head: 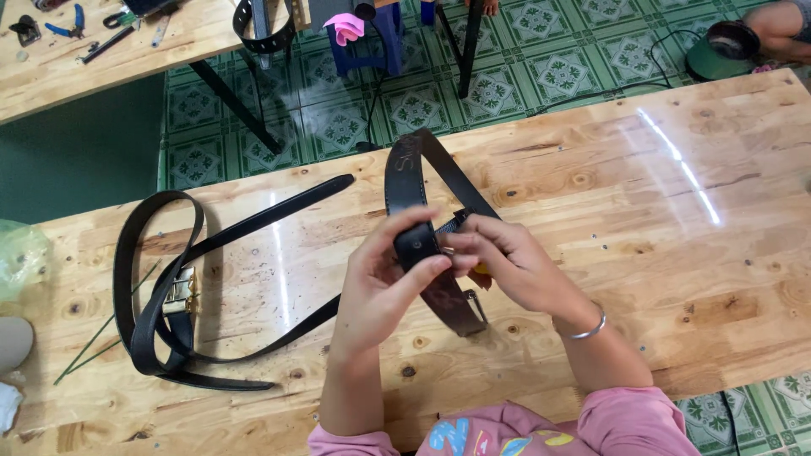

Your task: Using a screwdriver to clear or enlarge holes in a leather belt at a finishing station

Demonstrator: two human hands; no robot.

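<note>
At nine o'clock a coiled black belt [160, 287] with brass buckle [181, 291] lies on the wooden table [676, 211]; blue pliers [68, 25] at eleven.

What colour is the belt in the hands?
The leather belt is black, with a silver metal buckle; the head view shows it.

can't really see the small tool [456, 221] in the right hand [507, 266], fingers cover most of it; the belt [410, 181] middle's hidden too.
</note>
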